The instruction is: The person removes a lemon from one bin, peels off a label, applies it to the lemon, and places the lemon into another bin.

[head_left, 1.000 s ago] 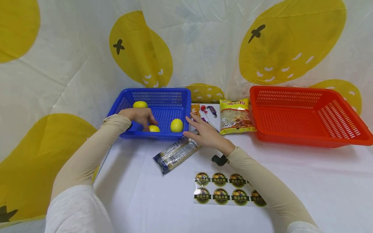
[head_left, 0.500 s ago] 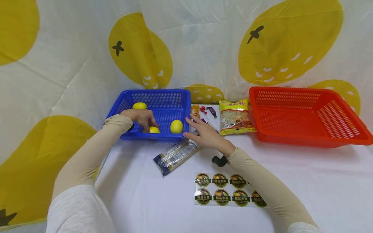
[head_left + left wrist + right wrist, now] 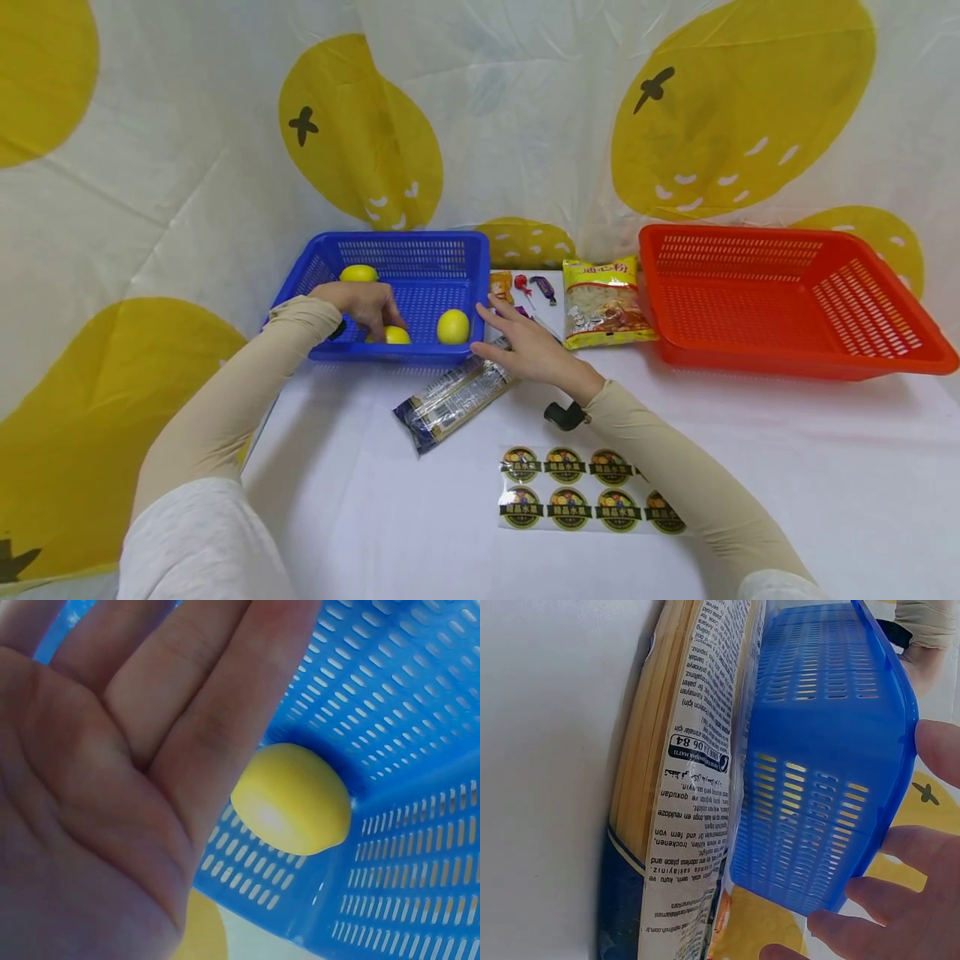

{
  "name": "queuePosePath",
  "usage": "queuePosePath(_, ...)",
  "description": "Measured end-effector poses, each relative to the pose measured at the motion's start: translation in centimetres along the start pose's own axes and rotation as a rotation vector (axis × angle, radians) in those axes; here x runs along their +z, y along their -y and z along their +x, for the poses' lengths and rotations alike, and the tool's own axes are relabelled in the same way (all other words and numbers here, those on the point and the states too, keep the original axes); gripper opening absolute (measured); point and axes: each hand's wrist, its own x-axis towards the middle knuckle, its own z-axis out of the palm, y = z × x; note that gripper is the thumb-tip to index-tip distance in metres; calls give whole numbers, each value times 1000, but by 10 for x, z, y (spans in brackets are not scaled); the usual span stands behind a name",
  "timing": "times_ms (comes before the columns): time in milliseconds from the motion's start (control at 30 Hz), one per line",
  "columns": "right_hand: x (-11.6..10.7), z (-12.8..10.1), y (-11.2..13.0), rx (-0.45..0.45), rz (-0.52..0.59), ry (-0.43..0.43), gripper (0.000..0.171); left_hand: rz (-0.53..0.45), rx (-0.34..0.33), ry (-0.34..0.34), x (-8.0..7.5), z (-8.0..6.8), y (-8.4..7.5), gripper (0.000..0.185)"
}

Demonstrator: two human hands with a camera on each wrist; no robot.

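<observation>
Inside the blue basket (image 3: 423, 296), my left hand (image 3: 366, 304) reaches down and holds a yellow lemon (image 3: 397, 335) near the front wall between thumb and fingers. A second lemon (image 3: 453, 327) sits in the front right corner. The third lemon (image 3: 294, 801) lies in the back left corner, beside my left fingers in the left wrist view. The held lemon is hidden from that view. My right hand (image 3: 536, 346) has its fingers spread and touches the basket's right rim (image 3: 909, 724). Below it lies a packet of spaghetti (image 3: 682, 772), partly covered by that hand in the head view.
A red basket (image 3: 738, 317) stands at the right. Left of it lies a yellow pasta bag (image 3: 607, 304). Behind my right hand are a lollipop (image 3: 522, 284), a purple-wrapped candy (image 3: 543, 289) and an orange packet (image 3: 501, 286). A sticker sheet (image 3: 570, 487) lies in front.
My left fingers have closed in on the front lemon, which stays at the basket's front wall. The right hand keeps its place at the rim.
</observation>
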Motion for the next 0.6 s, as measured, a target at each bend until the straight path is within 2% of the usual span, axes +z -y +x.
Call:
queuePosePath(100,0,-1,-1,-1,-9,2,75,8,-3,-24,-2,-2,-2,43)
queuePosePath(200,1,-1,-1,0,-20,7,75,12,21,-64,-4,-5,-5,46)
queuePosePath(500,-4,-8,0,-30,-41,15,75,121,122,-346,-11,-20,-16,59)
queuePosePath(600,-7,-12,1,-40,-43,17,76,136,118,-423,-10,-26,-18,60)
